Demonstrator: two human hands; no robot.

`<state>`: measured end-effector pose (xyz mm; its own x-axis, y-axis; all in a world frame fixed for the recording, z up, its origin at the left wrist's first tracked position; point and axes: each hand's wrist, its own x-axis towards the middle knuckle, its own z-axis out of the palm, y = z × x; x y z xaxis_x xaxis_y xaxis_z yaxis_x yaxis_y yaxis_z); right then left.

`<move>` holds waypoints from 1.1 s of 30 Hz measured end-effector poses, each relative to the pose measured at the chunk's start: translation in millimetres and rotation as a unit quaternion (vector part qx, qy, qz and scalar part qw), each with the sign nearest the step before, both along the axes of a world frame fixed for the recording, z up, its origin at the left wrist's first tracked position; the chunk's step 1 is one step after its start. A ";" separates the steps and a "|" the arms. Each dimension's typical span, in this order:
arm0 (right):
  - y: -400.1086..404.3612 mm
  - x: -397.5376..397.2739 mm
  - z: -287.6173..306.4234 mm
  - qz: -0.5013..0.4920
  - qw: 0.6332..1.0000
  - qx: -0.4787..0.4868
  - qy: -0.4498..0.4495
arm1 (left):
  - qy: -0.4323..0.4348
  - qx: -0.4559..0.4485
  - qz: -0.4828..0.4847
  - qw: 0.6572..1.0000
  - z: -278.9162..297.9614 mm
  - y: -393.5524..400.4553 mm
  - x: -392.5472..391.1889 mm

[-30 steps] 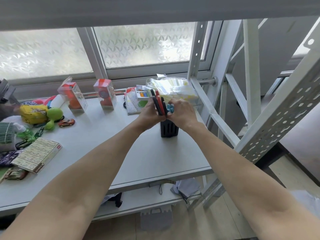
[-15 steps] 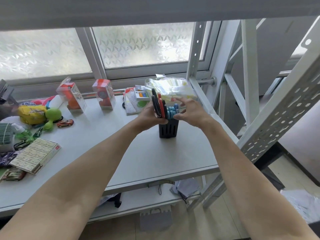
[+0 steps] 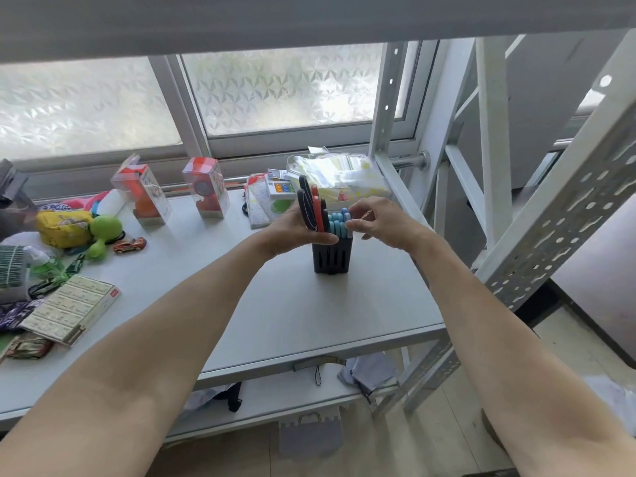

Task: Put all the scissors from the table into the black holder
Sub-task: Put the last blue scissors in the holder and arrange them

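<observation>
The black holder (image 3: 332,258) stands upright on the white table (image 3: 275,311), towards its right end. Out of its top stick the black-and-red scissors (image 3: 311,208) on the left and the blue-handled scissors (image 3: 336,224) on the right. My left hand (image 3: 292,228) wraps the black-and-red handles from the left, with its thumb laid across the holder's front rim. My right hand (image 3: 382,218) comes in from the right and pinches the rightmost blue handle with its fingertips. The blades are hidden inside the holder.
Toy boxes (image 3: 206,187), a clear bag (image 3: 339,173) and cards line the window side. A yellow pouch (image 3: 63,228), a green toy (image 3: 103,232), a toy car (image 3: 130,244) and a flat box (image 3: 70,309) lie at the left. A perforated metal rack post (image 3: 564,208) rises on the right.
My right hand has come off the top of the holder, moved a little to the right and now pinches the blue handles. My left hand has stayed on the black-and-red handles.
</observation>
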<state>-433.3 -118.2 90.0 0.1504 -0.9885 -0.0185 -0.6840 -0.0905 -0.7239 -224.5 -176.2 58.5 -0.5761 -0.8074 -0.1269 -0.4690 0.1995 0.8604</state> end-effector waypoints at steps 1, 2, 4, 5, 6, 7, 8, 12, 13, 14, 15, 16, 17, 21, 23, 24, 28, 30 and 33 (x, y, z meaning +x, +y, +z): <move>1.0 0.3 -1.9 0.001 1.000 -0.001 -0.004 | 0.007 0.001 0.000 1.000 0.5 0.4 0.9; 1.4 0.5 -5.0 0.001 1.000 0.006 -0.005 | 0.008 0.003 0.003 1.000 1.1 1.3 1.4; 2.2 1.5 -13.3 -0.001 1.000 0.030 0.003 | 0.001 0.006 0.019 1.000 1.8 3.5 1.5; 2.7 2.6 -17.9 -0.007 0.999 0.039 0.005 | 0.001 0.004 0.024 1.000 1.8 4.0 1.0; 3.5 3.3 -22.2 -0.016 0.999 0.041 0.002 | 0.004 0.002 0.026 1.000 2.2 5.0 0.3; 4.8 4.2 -25.2 -0.025 0.999 0.036 -0.004 | 0.009 0.001 0.026 1.000 1.9 5.5 -0.6; 5.8 4.6 -27.0 -0.031 0.999 0.029 -0.015 | 0.011 0.002 0.025 1.000 2.5 6.6 -0.9; 9.4 6.2 -27.6 -0.035 0.994 0.027 -0.100 | 0.049 0.025 0.042 0.998 6.3 10.3 2.4; 9.5 6.7 -27.9 -0.040 0.993 0.028 -0.111 | 0.061 0.030 0.058 0.996 7.3 11.2 2.3; 9.4 7.8 -28.4 -0.046 0.992 0.027 -0.115 | 0.068 0.031 0.073 0.995 8.7 12.9 1.3; 9.2 9.2 -29.0 -0.051 0.992 0.024 -0.115 | 0.076 0.030 0.086 0.993 9.6 14.2 -0.5; 9.0 10.7 -29.6 -0.054 0.992 0.022 -0.110 | 0.082 0.026 0.095 0.992 10.5 15.5 -2.8; 8.6 12.0 -30.1 -0.056 0.993 0.021 -0.105 | 0.086 0.019 0.100 0.991 10.9 16.0 -4.6; 9.6 13.5 -30.8 -0.063 0.992 0.029 -0.109 | 0.070 0.016 0.088 0.993 15.7 17.3 -4.5; 10.9 13.5 -31.4 -0.063 0.991 0.033 -0.112 | 0.051 0.013 0.071 0.996 17.3 17.9 -0.7; 11.3 13.8 -32.1 -0.063 0.991 0.034 -0.113 | 0.041 0.007 0.061 0.997 17.6 19.2 0.8; 10.0 14.5 -33.9 -0.063 0.991 0.034 -0.115 | 0.011 -0.029 0.042 0.999 15.1 22.8 1.3; 10.7 15.3 -32.4 -0.065 0.991 0.036 -0.111 | 0.004 -0.041 0.043 0.998 13.8 23.3 1.3; 14.1 18.3 -30.3 -0.071 0.990 0.038 -0.115 | 0.005 -0.030 0.045 0.998 11.1 22.8 1.6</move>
<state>-415.0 -104.1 59.7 0.0185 -0.9970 -0.0753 -0.5013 0.0559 -0.8635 -222.9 -153.4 69.6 -0.5011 -0.8625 -0.0708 -0.4795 0.2086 0.8524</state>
